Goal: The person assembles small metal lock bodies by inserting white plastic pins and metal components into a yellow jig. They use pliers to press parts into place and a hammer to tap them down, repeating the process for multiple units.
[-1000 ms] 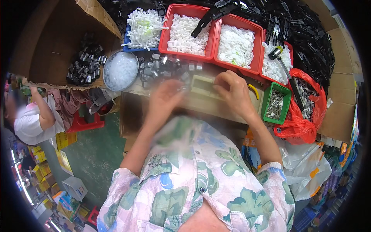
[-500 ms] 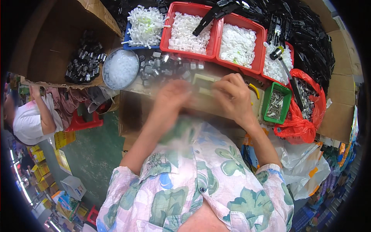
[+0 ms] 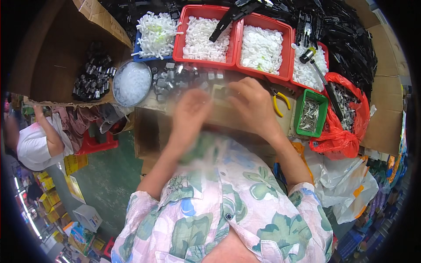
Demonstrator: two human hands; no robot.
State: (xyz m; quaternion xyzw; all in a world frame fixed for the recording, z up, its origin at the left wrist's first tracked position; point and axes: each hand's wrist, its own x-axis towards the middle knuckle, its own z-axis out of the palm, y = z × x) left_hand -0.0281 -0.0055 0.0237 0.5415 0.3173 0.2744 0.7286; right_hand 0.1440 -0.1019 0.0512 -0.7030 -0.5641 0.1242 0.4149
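Observation:
Beside the front edge of the bench is my left hand (image 3: 191,109), smeared by motion, so what its fingers do is unclear. My right hand (image 3: 253,104) is bent over the right side of a pale cream block (image 3: 219,91). Its fingers are curled and pressed together; whatever they may hold is hidden. Behind my left hand, small clear and dark block-shaped parts (image 3: 169,80) lie scattered across the bench. Yellow-handled pliers (image 3: 280,105) rest just right of my right hand.
Red bins (image 3: 237,65) of white plastic pieces line the back. A blue bin (image 3: 139,57), round bowl (image 3: 132,83) and cardboard box (image 3: 48,57) stand left. Right are a green tray (image 3: 325,111) of metal pins, red bag (image 3: 337,147), and hammer-like tool (image 3: 322,76). Black parts (image 3: 346,48) are heaped behind.
My right hand has shifted slightly left over the cream block, uncovering more of the pliers. My left hand stays near the block, still blurred. The whole view has shifted a little.

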